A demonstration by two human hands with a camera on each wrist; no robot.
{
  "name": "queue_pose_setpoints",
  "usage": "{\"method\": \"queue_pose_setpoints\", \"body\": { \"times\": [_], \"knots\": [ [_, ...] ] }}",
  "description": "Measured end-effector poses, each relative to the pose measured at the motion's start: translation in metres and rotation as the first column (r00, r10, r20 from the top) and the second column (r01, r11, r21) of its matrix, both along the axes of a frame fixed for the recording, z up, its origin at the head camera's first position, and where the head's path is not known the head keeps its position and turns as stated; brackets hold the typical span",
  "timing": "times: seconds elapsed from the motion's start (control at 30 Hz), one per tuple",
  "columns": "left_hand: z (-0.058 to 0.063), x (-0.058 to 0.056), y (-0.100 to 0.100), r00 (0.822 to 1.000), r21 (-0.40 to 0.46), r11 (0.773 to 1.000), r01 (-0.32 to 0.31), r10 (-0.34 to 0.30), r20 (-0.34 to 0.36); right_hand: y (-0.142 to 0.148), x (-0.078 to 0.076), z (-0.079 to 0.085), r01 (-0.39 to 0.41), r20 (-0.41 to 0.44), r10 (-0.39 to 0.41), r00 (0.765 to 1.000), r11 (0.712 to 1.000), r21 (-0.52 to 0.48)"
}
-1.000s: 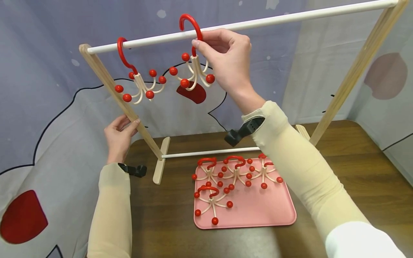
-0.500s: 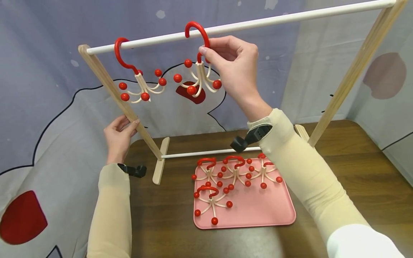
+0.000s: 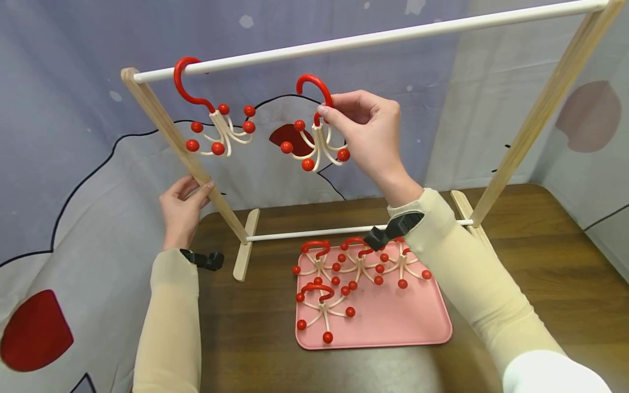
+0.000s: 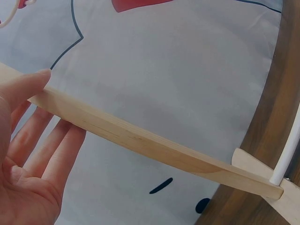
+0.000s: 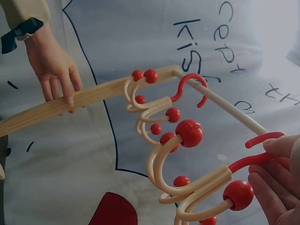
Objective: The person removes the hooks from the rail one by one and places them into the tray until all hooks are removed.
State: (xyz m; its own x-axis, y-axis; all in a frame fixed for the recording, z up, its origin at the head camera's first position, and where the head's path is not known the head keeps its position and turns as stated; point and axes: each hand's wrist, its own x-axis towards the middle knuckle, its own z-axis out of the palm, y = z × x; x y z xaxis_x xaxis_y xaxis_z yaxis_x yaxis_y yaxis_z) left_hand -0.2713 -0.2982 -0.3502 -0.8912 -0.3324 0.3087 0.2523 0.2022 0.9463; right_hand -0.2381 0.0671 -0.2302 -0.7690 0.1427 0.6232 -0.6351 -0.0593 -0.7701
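Note:
My right hand (image 3: 372, 124) pinches a small multi-arm hanger (image 3: 318, 134) at the neck of its red hook, thumb in front. Cream arms tipped with red balls spread below. In the head view, the hook appears below the white top bar (image 3: 373, 39). A matching hanger (image 3: 216, 120) hangs by its hook near the bar's left end. At the left, my left hand (image 3: 182, 210) grips the rack's wooden post (image 4: 126, 131), thumb on one side and fingers on the other. The right wrist view shows both hangers, the held hanger (image 5: 206, 187) in front.
On the brown table (image 3: 245, 338), a pink tray (image 3: 393, 322) bears several more such hangers, grouped at its back and left. Behind it runs the rack's white lower bar (image 3: 304, 234). Another wooden post (image 3: 545, 109) stands right. A printed curtain (image 3: 98, 191) hangs behind.
My right hand has moved down and to the right with its hanger, whose hook overlapped the top bar earlier. The hanging hanger has turned slightly. My left hand has stayed put.

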Motion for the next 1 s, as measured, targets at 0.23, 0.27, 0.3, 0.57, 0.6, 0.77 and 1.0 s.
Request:
{"method": "queue_pose_setpoints", "body": {
  "times": [0.23,0.27,0.3,0.57,0.6,0.77,1.0],
  "knots": [
    [0.0,0.0,0.001,1.0,0.042,0.999,0.015,-0.014,-0.02,0.007,-0.008,-0.025,0.0,0.005,-0.001,1.0,1.0,0.027],
    [0.0,0.0,0.001,1.0,0.042,0.999,0.015,-0.014,-0.022,0.008,-0.007,-0.027,-0.001,0.005,0.001,1.0,0.999,0.032],
    [0.0,0.0,0.001,1.0,0.042,0.999,0.015,-0.014,-0.023,0.009,-0.007,-0.029,-0.002,0.005,0.002,1.0,0.999,0.039],
    [0.001,0.0,0.001,0.999,0.045,0.999,0.022,-0.02,-0.036,0.014,-0.001,-0.046,0.005,0.014,-0.006,1.0,0.996,0.091],
    [0.001,0.0,0.001,0.999,0.051,0.998,0.026,-0.024,-0.039,0.015,0.0,-0.048,0.004,0.012,-0.006,1.0,0.995,0.096],
    [0.0,-0.001,0.001,0.998,0.067,0.997,0.034,-0.031,-0.046,0.02,0.004,-0.059,0.009,0.025,-0.012,1.0,0.993,0.121],
    [0.0,-0.002,0.0,0.999,0.043,0.999,0.02,-0.019,-0.027,0.026,0.01,-0.074,0.005,0.052,-0.013,0.999,0.99,0.144]
  ]
}}
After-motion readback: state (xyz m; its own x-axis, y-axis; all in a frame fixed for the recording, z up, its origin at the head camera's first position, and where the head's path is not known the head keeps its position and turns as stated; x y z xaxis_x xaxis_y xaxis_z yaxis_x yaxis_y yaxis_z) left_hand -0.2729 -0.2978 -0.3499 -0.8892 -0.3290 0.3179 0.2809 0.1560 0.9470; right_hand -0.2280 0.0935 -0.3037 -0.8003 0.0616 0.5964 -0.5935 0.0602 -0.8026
